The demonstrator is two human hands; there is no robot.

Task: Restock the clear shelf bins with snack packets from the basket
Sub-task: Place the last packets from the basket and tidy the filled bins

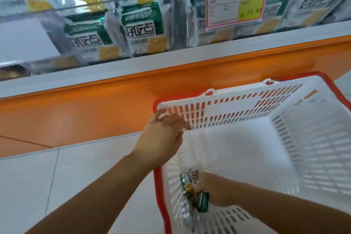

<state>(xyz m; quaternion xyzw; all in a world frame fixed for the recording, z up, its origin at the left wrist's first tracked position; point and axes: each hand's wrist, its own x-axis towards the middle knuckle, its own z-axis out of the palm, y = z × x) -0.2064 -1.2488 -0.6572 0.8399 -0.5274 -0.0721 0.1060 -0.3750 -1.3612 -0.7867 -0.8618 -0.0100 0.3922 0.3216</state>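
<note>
Right hand [214,190] gripped snack packets [193,188] low in basket [313,157]; left hand [161,135], fingers spread, steadied rim. Pickup step; next, lift to clear bins [57,8].

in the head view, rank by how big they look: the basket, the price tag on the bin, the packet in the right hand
1. basket, by far the largest
2. price tag
3. packet gripped by the right hand; crumpled and partly hidden, so its rank below the tag is unsure

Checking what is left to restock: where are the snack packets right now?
Low in the head view, the snack packets are gripped in the right hand inside the basket, against its near-left wall.
</note>
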